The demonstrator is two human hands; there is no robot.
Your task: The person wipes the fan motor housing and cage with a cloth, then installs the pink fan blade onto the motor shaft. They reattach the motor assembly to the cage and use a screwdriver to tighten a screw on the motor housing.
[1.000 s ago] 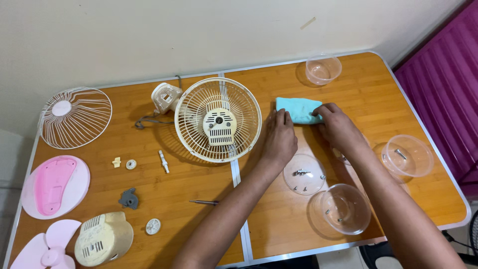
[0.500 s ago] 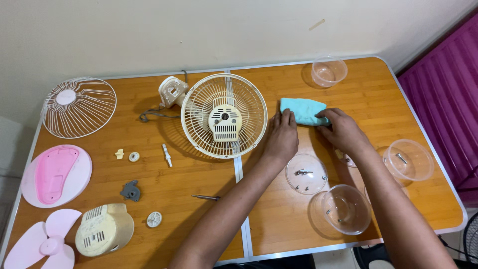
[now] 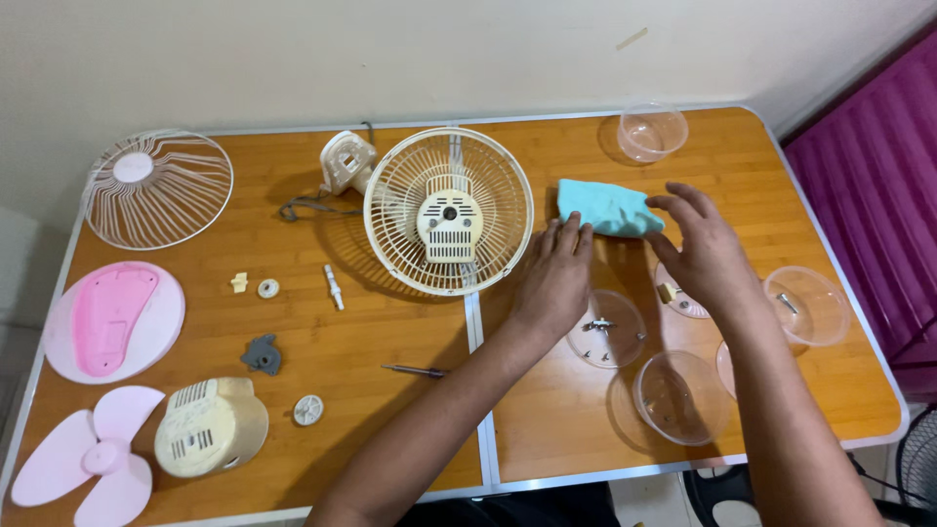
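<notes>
Cloth [image 3: 607,207], teal and folded, lies on the desk [image 3: 390,332] between the fan grille [image 3: 449,210] and a clear bowl [image 3: 651,132]. Left hand [image 3: 553,278] lies flat, fingertips at its near-left corner; right hand [image 3: 705,249] hovers open just beside its right end. Pressing it flat with both palms would likely keep it from bunching.
</notes>
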